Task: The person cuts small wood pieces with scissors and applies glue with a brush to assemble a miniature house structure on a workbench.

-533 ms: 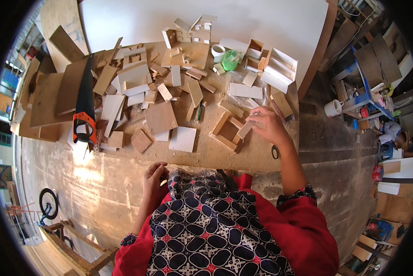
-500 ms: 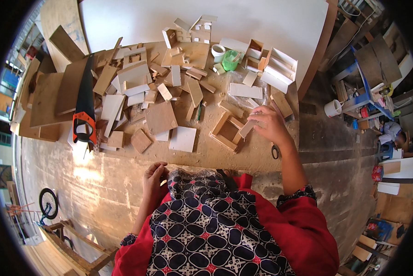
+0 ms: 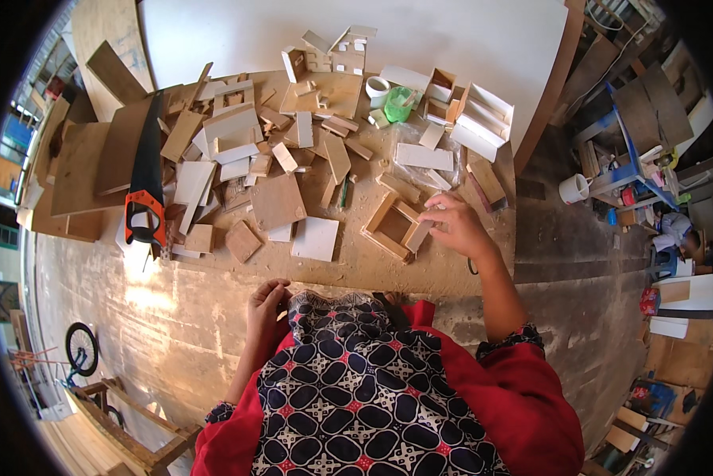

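My right hand (image 3: pixel 458 227) is closed on a small flat wood piece (image 3: pixel 420 236), pinching its upper end between thumb and fingers. The piece stands tilted against the right side of a small open wooden frame (image 3: pixel 370 228), which lies on the workbench (image 3: pixel 348 266). Just off the bench's front edge, by the patterned apron (image 3: pixel 372 373), is my left hand (image 3: pixel 268 303). Its fingers are curled together; whether anything is between them is hidden. Partly behind my right hand, a dark scissors handle (image 3: pixel 473 266) shows.
Wood offcuts (image 3: pixel 278 200) are heaped on the bench's left half. A handsaw with an orange handle (image 3: pixel 146 218) lies at the left edge. Toward the back right are a white cup (image 3: pixel 377 89), a green container (image 3: pixel 398 105) and a white compartmented box (image 3: pixel 483 119). Far right, a person (image 3: pixel 678 230) is bent over.
My right hand has moved slightly toward me and to the left, bringing the wood piece down against the frame's right side. My left hand stays where it was.
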The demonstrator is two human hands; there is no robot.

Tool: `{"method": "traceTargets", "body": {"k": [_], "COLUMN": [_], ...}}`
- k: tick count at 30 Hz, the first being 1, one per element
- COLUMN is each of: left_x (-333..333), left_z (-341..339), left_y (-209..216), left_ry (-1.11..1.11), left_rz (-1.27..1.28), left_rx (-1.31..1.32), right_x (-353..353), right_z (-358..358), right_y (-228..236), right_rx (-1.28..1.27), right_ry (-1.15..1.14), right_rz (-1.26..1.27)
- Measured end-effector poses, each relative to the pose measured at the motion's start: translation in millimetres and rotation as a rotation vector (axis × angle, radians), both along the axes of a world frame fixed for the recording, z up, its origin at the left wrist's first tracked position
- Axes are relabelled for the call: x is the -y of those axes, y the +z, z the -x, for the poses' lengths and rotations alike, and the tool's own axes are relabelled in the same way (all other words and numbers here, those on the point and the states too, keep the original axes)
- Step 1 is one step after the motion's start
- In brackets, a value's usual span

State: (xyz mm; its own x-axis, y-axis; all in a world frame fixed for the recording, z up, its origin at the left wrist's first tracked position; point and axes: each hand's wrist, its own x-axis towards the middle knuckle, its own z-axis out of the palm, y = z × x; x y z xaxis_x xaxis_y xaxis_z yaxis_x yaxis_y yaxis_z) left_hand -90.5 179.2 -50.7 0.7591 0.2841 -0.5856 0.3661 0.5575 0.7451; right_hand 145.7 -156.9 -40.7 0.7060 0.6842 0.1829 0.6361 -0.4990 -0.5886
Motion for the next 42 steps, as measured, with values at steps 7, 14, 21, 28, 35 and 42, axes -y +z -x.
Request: {"method": "traceTargets", "body": {"k": [7, 14, 21, 28, 35, 42], "left_x": [1, 2, -1, -3, -3, -2], "left_z": [1, 2, 4, 5, 4, 2], "left_y": [-2, 2, -3, -7, -8, -8], "left_ry": [-0.006, 0.019, 0.004, -0.007, -0.006, -0.006], "left_rz": [-0.066, -0.053, -0.049, -0.044, -0.028, -0.033], "left_rx": [-0.02, -0.042, -0.023, -0.024, -0.02, -0.044], "right_x": [-12, -15, -15, -16, -17, -15], "right_z": [6, 10, 10, 11, 11, 9], "right_y": [3, 4, 3, 2, 5, 0], "right_rx": [0.001, -0.052, -0.03, -0.05, -0.048, -0.011], "right_ry": [0.042, 0.037, 0.044, 0.022, 0.017, 0.039], "right_rz": [0.0, 0.015, 0.014, 0.021, 0.014, 0.003]}}
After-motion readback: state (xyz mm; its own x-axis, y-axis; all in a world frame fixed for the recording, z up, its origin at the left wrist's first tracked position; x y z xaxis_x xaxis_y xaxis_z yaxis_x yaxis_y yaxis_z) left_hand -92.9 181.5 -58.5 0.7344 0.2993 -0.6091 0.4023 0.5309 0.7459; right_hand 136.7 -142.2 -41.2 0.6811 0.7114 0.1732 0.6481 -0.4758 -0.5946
